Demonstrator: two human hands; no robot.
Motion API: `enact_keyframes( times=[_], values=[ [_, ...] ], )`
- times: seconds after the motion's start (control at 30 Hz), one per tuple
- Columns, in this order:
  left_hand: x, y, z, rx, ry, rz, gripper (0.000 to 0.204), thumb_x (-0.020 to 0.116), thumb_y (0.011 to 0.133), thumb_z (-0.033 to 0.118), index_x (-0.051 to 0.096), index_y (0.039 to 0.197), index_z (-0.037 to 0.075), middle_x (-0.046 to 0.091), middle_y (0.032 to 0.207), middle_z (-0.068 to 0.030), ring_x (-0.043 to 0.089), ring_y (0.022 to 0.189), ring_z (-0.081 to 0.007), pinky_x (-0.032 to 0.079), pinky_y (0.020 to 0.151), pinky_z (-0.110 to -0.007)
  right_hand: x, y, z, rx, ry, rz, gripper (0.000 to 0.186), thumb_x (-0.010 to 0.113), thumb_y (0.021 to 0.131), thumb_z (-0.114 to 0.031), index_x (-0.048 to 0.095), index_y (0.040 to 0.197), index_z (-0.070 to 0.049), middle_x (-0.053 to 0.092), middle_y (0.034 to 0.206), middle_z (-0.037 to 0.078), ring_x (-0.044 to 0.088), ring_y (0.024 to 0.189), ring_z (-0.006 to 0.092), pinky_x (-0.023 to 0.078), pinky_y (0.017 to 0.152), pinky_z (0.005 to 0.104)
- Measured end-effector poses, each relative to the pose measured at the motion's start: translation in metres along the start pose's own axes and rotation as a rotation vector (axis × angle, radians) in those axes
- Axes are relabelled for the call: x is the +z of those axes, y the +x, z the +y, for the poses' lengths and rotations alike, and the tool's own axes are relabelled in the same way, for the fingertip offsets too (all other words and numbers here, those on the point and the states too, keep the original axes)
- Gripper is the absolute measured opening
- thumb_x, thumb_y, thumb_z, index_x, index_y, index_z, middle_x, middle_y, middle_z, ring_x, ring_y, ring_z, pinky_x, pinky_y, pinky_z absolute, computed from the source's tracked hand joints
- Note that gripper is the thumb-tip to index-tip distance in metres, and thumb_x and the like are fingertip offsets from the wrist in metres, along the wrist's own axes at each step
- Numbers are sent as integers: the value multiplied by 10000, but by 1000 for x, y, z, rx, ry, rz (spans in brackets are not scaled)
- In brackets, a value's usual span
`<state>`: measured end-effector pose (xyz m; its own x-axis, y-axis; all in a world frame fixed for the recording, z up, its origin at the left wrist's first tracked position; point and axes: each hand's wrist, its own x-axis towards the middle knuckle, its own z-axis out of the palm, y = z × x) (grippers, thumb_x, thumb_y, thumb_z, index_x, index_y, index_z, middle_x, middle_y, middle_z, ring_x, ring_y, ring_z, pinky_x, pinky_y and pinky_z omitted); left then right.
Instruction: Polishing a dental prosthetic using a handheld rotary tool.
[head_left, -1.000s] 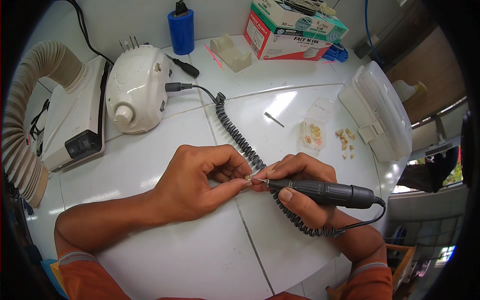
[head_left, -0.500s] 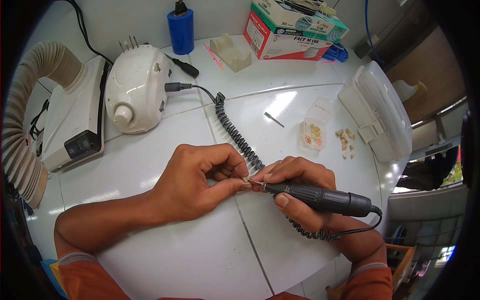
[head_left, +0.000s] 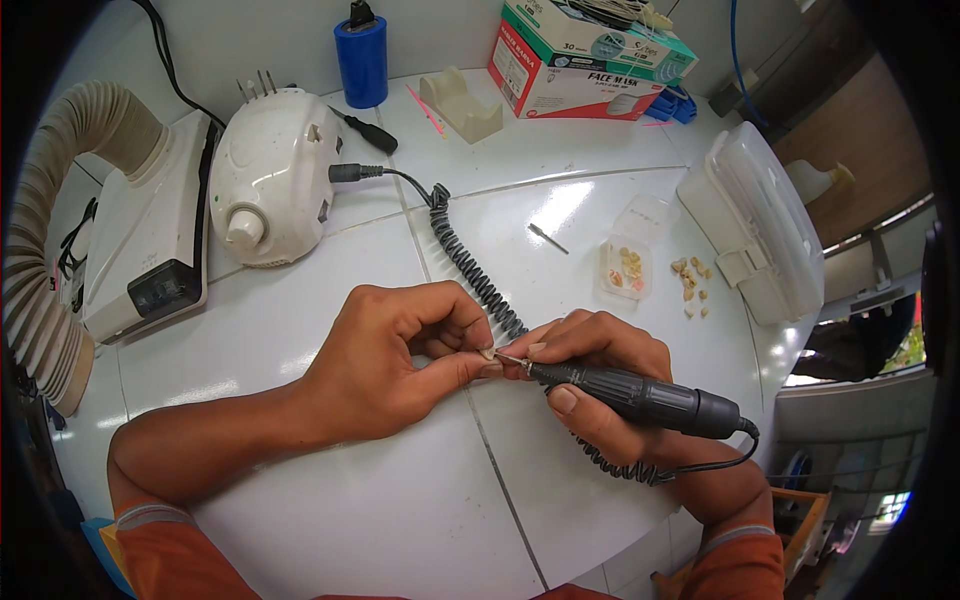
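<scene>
My left hand (head_left: 395, 360) pinches a small pale piece (head_left: 487, 352) between thumb and fingertips. My right hand (head_left: 610, 350) grips a black rotary handpiece (head_left: 640, 398), its thin metal bit meeting that piece, with the fingers of both hands very close together. A coiled black cord (head_left: 470, 260) runs from the white control unit (head_left: 275, 170) down behind my hands. To the upper right of them lie a loose metal bit (head_left: 548, 238), a small clear box (head_left: 625, 262) with pale pieces inside, and several similar pieces (head_left: 690, 280) scattered beside it.
A white device (head_left: 140, 230) with a ribbed hose (head_left: 35, 250) stands at left. At the back are a blue cylinder (head_left: 362, 65), a cream holder (head_left: 462, 105) and stacked cartons (head_left: 565, 85). A lidded plastic case (head_left: 750, 225) sits at right on the tiled worktop (head_left: 300, 510).
The handpiece's rear end has dipped slightly and my right thumb has shifted a little left. The fingers of my left hand have risen slightly with the small piece in them.
</scene>
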<state>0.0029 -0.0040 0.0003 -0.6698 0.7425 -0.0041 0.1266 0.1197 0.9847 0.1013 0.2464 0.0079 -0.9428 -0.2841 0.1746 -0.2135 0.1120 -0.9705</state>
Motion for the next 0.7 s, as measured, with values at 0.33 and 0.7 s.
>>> enact_keyframes(
  times=[0.33, 0.7],
  values=[
    [4, -1, -8, 12, -83, 60, 109, 795, 955, 3, 715, 1016, -38, 791, 905, -88, 756, 848, -113, 616, 791, -277, -1, 0, -1, 13, 13, -30, 263, 650, 1009, -84, 611, 1236, 44, 710, 1263, 284, 712, 1242, 333, 565, 1107, 510],
    [-1, 0, 1, -3, 3, -19, 80, 734, 991, -67, 676, 1043, -81, 796, 998, -140, 805, 980, -169, 643, 860, -277, -1, 1, 0, -10, 14, -28, 271, 658, 998, -103, 617, 1225, 38, 716, 1248, 283, 720, 1217, 329, 564, 1106, 503]
  ],
)
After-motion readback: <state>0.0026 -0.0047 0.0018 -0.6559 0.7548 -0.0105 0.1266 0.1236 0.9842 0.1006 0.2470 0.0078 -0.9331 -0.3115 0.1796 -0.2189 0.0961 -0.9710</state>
